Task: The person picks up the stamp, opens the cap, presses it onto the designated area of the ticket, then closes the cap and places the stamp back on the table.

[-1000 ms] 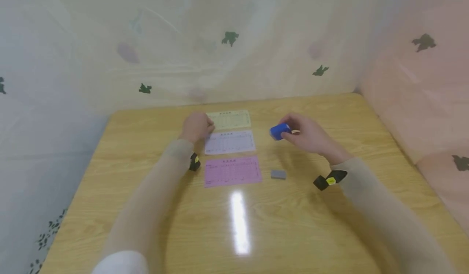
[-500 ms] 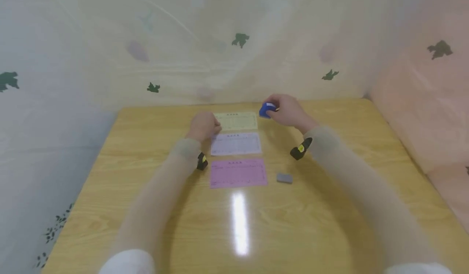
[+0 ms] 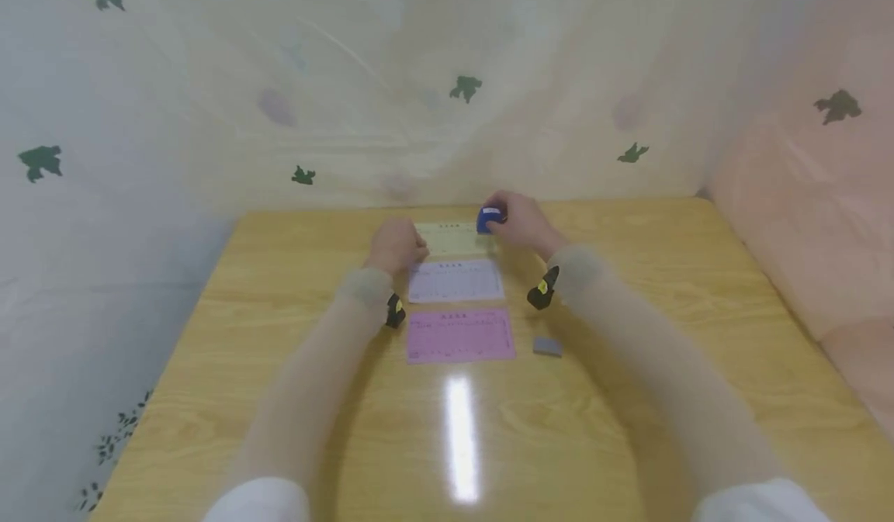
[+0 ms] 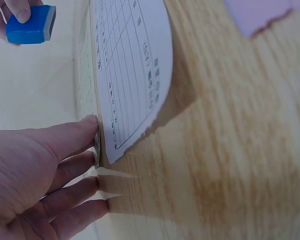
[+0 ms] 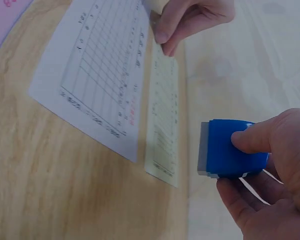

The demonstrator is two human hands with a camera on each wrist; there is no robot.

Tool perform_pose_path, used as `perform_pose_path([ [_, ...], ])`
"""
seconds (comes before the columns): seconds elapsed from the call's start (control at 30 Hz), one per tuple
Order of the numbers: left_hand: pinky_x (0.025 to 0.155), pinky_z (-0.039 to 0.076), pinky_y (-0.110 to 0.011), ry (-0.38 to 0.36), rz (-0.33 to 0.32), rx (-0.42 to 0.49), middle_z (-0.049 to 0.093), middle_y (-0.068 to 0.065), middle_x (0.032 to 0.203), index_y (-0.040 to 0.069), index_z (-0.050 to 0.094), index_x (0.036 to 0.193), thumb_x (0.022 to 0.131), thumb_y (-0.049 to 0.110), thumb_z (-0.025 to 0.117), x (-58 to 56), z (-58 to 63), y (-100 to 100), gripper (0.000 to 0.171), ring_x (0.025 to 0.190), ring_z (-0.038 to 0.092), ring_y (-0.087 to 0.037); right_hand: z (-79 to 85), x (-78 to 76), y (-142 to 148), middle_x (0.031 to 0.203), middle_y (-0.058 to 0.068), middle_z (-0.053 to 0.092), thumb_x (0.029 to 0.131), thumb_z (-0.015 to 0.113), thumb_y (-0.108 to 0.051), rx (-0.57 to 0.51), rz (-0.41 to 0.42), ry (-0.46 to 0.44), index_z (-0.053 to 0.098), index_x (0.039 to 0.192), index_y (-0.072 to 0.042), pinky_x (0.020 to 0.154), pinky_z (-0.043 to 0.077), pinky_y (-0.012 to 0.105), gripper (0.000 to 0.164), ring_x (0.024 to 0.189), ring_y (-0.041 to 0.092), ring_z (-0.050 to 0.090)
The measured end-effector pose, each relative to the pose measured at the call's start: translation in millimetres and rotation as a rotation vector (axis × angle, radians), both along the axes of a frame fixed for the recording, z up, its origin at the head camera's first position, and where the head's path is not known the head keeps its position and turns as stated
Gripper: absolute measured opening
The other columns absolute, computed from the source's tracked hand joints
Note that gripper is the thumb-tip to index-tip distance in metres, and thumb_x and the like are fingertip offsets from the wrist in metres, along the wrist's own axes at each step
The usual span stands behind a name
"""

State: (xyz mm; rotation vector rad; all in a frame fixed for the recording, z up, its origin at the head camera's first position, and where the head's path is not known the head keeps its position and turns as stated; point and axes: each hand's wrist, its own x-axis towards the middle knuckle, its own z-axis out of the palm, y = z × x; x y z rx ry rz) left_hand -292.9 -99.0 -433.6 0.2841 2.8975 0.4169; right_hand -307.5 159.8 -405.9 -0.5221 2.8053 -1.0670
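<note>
My right hand (image 3: pixel 520 219) holds a blue stamp (image 5: pixel 235 148) with a grey base, thumb on one side and fingers on the other. The stamp hangs above the right end of a yellow printed slip (image 3: pixel 447 239), with a gap between them in the right wrist view. At that slip's left end, my left hand (image 3: pixel 396 244) presses down. In the left wrist view its thumb (image 4: pixel 85 130) touches the slip's edge and the other fingertips rest on the table. Nearer lie a white printed slip (image 3: pixel 455 281) and a pink printed slip (image 3: pixel 461 336).
A small grey flat block (image 3: pixel 548 347) lies right of the pink slip. The wooden table (image 3: pixel 559 444) has a bright reflection in front. Patterned cloth (image 3: pixel 377 103) hangs behind the table and at both sides.
My right hand has carried the stamp left and away from me, from right of the slips to above the yellow slip's right end. My left hand stays at that slip's left end.
</note>
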Motion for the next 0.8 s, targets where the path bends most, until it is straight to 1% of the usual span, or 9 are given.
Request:
perform_pose_path([
  [0.07,0.110,0.058,-0.043,0.005,-0.010,-0.012,0.078,-0.007,0.127,0.013,0.080,0.120,0.099,0.026,0.076,-2.2,-3.2,2,0.024,0.123,0.074,-0.027,-4.5,0.5,0,0.130,0.023,0.070,0.098,0.070,-0.008,-0.004,-0.024,-0.011,0.063,0.131,0.000,0.112,0.055,0.051,0.034,0.122,0.039,0.067],
  [0.13,0.109,0.059,-0.042,0.017,-0.023,-0.043,0.078,-0.006,0.128,0.015,0.080,0.120,0.100,0.027,0.075,-5.0,-5.7,3,0.024,0.123,0.074,-0.026,-7.7,1.0,1,0.130,0.021,0.069,0.099,0.070,-0.009,-0.007,-0.043,-0.023,0.063,0.131,0.000,0.113,0.054,0.051,0.034,0.123,0.038,0.066],
  [0.27,0.107,0.060,-0.041,0.024,-0.032,-0.072,0.077,-0.005,0.130,0.016,0.079,0.122,0.101,0.029,0.074,-7.9,-6.7,8,0.025,0.122,0.074,-0.025,-10.9,0.5,3,0.133,0.021,0.068,0.100,0.070,-0.010,-0.020,-0.060,-0.042,0.062,0.134,-0.001,0.117,0.052,0.052,0.036,0.127,0.037,0.064],
  [0.43,0.106,0.061,-0.040,0.042,-0.047,-0.083,0.077,-0.005,0.129,0.017,0.079,0.121,0.101,0.030,0.074,-10.8,-5.9,12,0.024,0.121,0.075,-0.024,-12.4,-0.8,6,0.134,0.022,0.068,0.100,0.069,-0.009,-0.029,-0.078,-0.028,0.062,0.133,-0.001,0.116,0.053,0.052,0.035,0.127,0.038,0.065],
  [0.6,0.105,0.061,-0.040,0.033,-0.025,-0.066,0.079,-0.007,0.127,0.014,0.080,0.119,0.100,0.027,0.075,-9.9,-3.9,13,0.023,0.117,0.076,-0.025,-15.1,-1.2,6,0.134,0.024,0.068,0.101,0.068,-0.009,-0.020,-0.060,-0.031,0.062,0.135,0.000,0.116,0.053,0.052,0.036,0.127,0.039,0.065],
  [0.7,0.107,0.060,-0.041,0.026,-0.013,-0.055,0.079,-0.007,0.126,0.014,0.080,0.119,0.100,0.027,0.075,-9.7,-3.9,13,0.023,0.118,0.075,-0.025,-17.3,-2.3,6,0.134,0.024,0.069,0.100,0.069,-0.010,-0.009,-0.043,-0.026,0.062,0.134,0.000,0.116,0.053,0.052,0.036,0.127,0.039,0.065],
  [0.8,0.109,0.059,-0.042,0.029,-0.017,-0.045,0.078,-0.007,0.128,0.015,0.079,0.120,0.100,0.028,0.075,-10.1,-4.3,14,0.024,0.121,0.074,-0.026,-18.0,-2.4,7,0.131,0.023,0.070,0.099,0.070,-0.009,-0.002,-0.042,-0.008,0.063,0.132,0.000,0.114,0.054,0.051,0.034,0.125,0.038,0.066],
])
